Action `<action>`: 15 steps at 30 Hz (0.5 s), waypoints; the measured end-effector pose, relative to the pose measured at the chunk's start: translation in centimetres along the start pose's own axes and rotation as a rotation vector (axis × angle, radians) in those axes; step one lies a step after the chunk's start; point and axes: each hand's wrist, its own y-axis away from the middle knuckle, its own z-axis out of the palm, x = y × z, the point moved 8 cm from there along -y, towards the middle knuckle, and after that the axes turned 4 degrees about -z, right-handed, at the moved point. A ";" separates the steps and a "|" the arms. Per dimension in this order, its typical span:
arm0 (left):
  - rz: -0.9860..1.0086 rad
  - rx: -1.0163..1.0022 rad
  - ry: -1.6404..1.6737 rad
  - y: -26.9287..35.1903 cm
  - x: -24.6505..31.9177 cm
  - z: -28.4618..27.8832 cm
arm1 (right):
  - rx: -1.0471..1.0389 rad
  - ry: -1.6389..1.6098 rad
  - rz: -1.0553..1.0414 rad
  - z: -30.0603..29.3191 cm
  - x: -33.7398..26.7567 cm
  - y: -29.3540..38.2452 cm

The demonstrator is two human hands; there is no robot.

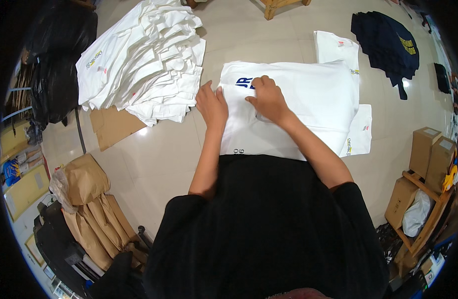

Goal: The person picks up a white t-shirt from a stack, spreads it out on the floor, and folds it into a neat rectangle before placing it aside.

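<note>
A white printed T-shirt (307, 93) lies spread and partly folded on the tiled floor in front of me, with dark blue lettering near its upper left. My left hand (213, 106) is at the shirt's left edge, fingers apart; whether it pinches the cloth I cannot tell. My right hand (269, 98) rests over the cloth beside the blue lettering, fingers bent; a grip on the fabric cannot be made out. Folded white shirts (335, 48) lie beyond the shirt's upper right, and another white folded shirt (363, 127) shows at its right edge.
A large heap of white shirts (150, 63) lies at upper left, partly over flat cardboard (117, 127). Navy garments (386, 45) lie at upper right. Brown paper packages (87, 179) stand at lower left, cardboard boxes (423, 153) at right. A wooden leg (269, 11) stands at the top.
</note>
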 end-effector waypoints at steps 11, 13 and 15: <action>0.102 -0.427 0.042 8.1 -0.2 2.0 | -0.396 0.128 -0.119 4.9 -3.6 7.2; 0.005 -0.486 0.059 6.6 -1.5 2.9 | -0.519 0.145 -0.081 4.3 -3.3 7.0; -0.098 -0.523 0.113 4.3 -2.9 3.9 | -0.573 0.084 -0.119 3.2 -2.3 6.6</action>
